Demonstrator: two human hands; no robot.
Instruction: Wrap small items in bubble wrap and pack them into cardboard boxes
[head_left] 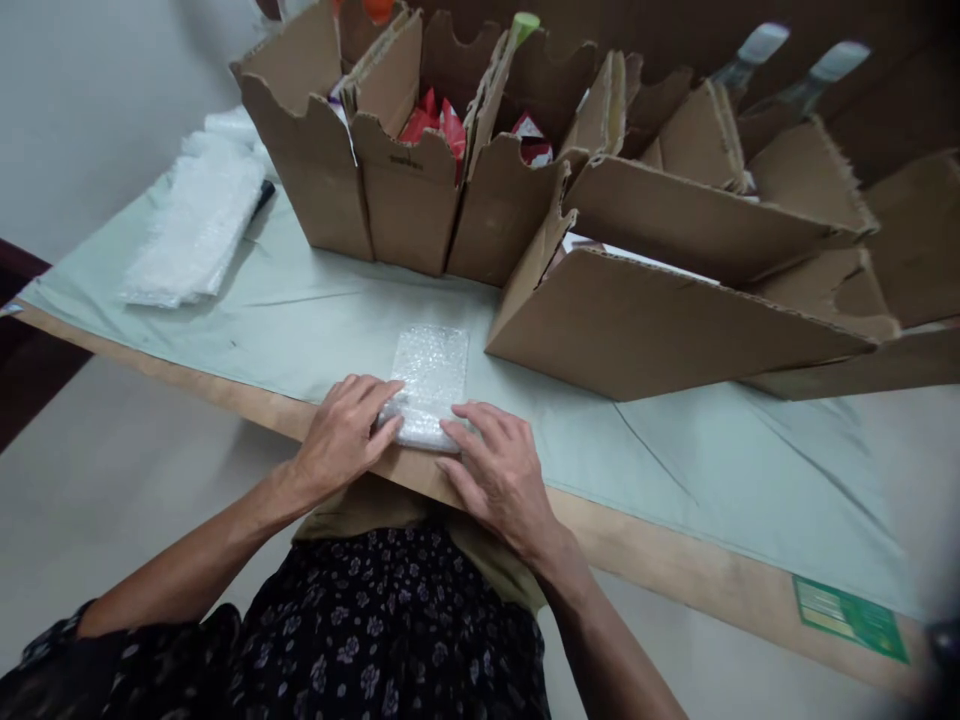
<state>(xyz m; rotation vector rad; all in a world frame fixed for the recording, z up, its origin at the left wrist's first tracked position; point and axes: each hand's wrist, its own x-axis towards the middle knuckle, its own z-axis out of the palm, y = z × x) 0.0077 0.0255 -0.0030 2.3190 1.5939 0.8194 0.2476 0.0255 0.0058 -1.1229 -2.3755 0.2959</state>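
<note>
A small rectangle of clear bubble wrap (pixel 433 368) lies near the table's front edge, with its near end folded or rolled over into a thicker strip. Whether anything is inside the fold cannot be made out. My left hand (pixel 346 425) grips the left end of that strip between thumb and fingers. At the right end, my right hand (pixel 499 470) has its bent fingers on the strip, with the thumb low at the near edge.
Brown cardboard bins (pixel 409 200) stand in a row behind, holding red packets (pixel 439 125) and other goods. A wide cardboard bin (pixel 675 320) is right of the wrap. Stacked bubble wrap sheets (pixel 199 215) lie at left on the pale green cloth (pixel 300 320). White-capped bottles (pixel 765 42) stand behind.
</note>
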